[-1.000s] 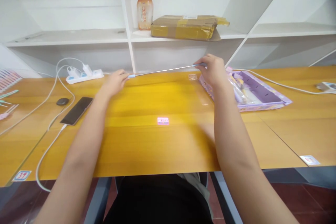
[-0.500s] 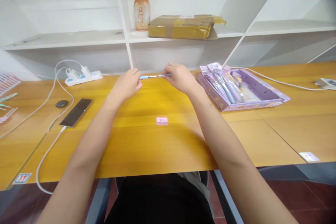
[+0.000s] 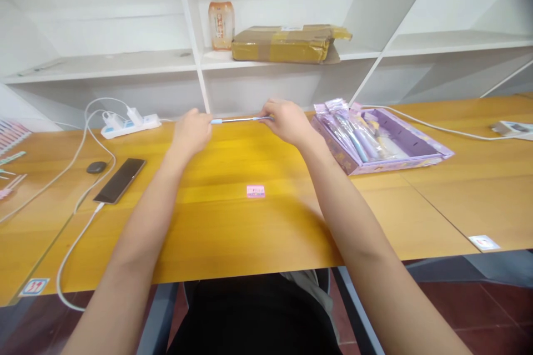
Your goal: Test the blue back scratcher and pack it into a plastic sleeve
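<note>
Just above the middle of the frame, left hand and right hand each closed on one end of a thin metal rod; blue tip of the rod showing just beside the left hand's fingers, pinched shut around that end; right hand's fingers curled tight on the other end; rod level, held just over the far edge of the yellow tabletop, whether clear of it or touching not to be told.

Right of the right hand, a purple tray lying on the tabletop, with clear packets heaped in its near left part; small pink label flat on the tabletop, centre frame, nearer than both hands.

At left, a dark phone lying slantwise, a small black object beside it, a white power strip further back with white cable trailing toward the lower left.

On the white shelf behind, a bottle standing upright, a taped cardboard parcel lying just to its right.
</note>
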{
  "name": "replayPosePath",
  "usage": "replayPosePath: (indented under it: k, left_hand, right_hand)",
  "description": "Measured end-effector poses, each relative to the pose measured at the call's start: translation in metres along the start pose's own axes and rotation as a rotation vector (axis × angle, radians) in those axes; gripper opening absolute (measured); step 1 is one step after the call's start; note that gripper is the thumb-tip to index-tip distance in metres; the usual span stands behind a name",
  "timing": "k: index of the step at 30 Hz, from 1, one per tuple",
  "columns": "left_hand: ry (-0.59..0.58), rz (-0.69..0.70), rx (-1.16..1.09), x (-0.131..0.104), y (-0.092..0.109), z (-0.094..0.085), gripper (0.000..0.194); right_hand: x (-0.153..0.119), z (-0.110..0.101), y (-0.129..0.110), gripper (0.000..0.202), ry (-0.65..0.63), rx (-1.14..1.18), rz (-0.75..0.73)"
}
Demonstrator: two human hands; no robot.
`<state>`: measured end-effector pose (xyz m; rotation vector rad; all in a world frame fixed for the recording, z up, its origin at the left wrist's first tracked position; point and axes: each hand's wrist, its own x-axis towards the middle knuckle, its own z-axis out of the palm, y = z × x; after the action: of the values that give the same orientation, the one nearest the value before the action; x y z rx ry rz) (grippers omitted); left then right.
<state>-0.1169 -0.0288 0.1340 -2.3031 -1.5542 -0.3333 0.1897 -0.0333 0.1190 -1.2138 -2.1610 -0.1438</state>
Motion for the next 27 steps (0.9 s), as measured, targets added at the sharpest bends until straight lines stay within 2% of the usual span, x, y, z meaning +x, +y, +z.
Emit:
replayPosePath:
  k: [2, 5, 8, 9, 11, 14, 19, 23, 27]
  left_hand:
    - [0.014, -0.029, 0.045, 0.002, -0.021, 0.002, 0.033]
    - [0.040, -0.096, 0.108, -0.002, -0.066, 0.003, 0.031]
    - [0.111, -0.178, 0.108, -0.014, -0.114, 0.002, 0.023]
    - [0.139, -0.205, 0.103, -0.018, -0.126, 0.003, 0.022]
    - [0.151, -0.187, 0.073, -0.023, -0.141, 0.007, 0.023]
    - [0.117, -0.173, 0.015, -0.023, -0.140, 0.016, 0.025]
    - [0.055, -0.163, 0.010, -0.014, -0.121, 0.029, 0.031]
    - [0.035, -0.171, 0.037, -0.014, -0.115, 0.026, 0.035]
    - [-0.015, -0.205, 0.014, -0.014, -0.115, 0.021, 0.040]
  right_hand:
    - [-0.003, -0.011, 0.019, 0.009, 0.044, -0.026, 0.049]
    - [-0.021, -0.041, 0.063, 0.005, 0.142, -0.050, 0.141]
    - [-0.054, -0.076, 0.110, 0.004, 0.294, -0.126, 0.314]
    - [-0.066, -0.086, 0.124, 0.006, 0.382, -0.169, 0.397]
    - [-0.088, -0.098, 0.145, 0.011, 0.454, -0.213, 0.485]
    - [-0.105, -0.101, 0.162, 0.013, 0.493, -0.194, 0.551]
    - [-0.104, -0.092, 0.167, 0.015, 0.520, -0.062, 0.614]
    - [-0.101, -0.093, 0.160, 0.017, 0.536, 0.053, 0.643]
    - [-0.099, -0.097, 0.151, 0.024, 0.451, 0.002, 0.712]
